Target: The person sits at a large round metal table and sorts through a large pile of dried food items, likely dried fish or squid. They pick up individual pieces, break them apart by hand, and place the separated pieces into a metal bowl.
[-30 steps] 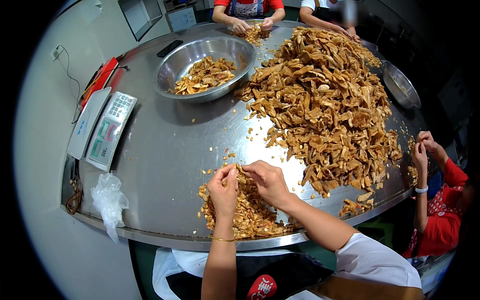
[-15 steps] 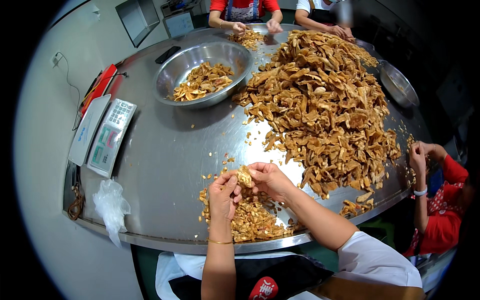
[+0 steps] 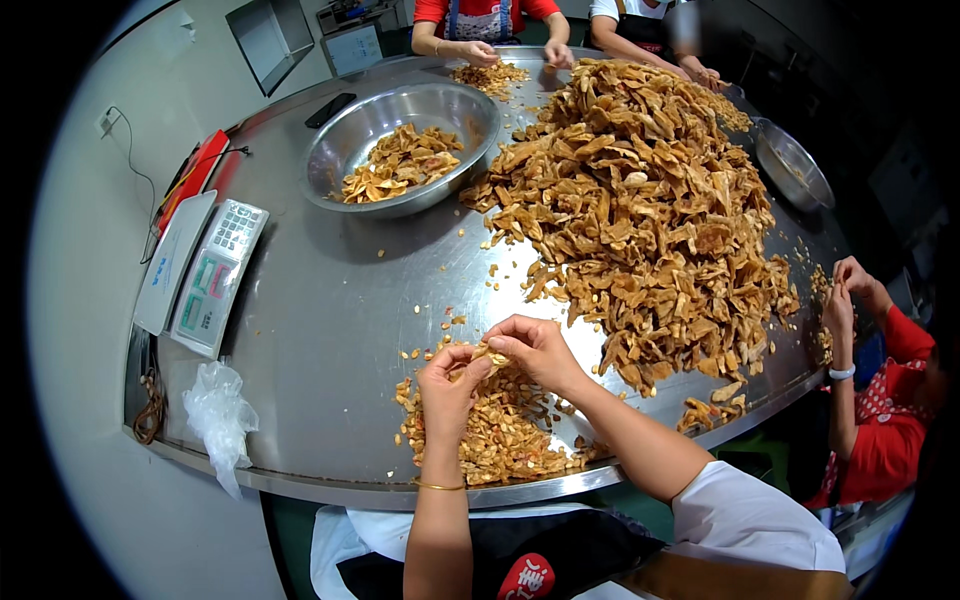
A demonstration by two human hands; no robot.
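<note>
Pinching one small brown chip (image 3: pixel 487 357) between left hand (image 3: pixel 447 385) and right hand (image 3: pixel 535 347), both grips closed on it, just above the small pile (image 3: pixel 500 430) at the near worktop (image 3: pixel 330 300) edge, probably letting broken bits drop there, apart from the big heap (image 3: pixel 640 200).

Small tan piece (image 3: pixel 488 356), pinched above scraps (image 3: pixel 500 430)

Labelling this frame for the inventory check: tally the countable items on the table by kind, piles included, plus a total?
Metal bowls: 2, large bowl and small bowl
Piles of dried pieces on the table: 3, big heap, small pile under the left hand and right hand, far pile
Weighing scales: 1
Clear plastic bags: 1
Total: 7
</note>
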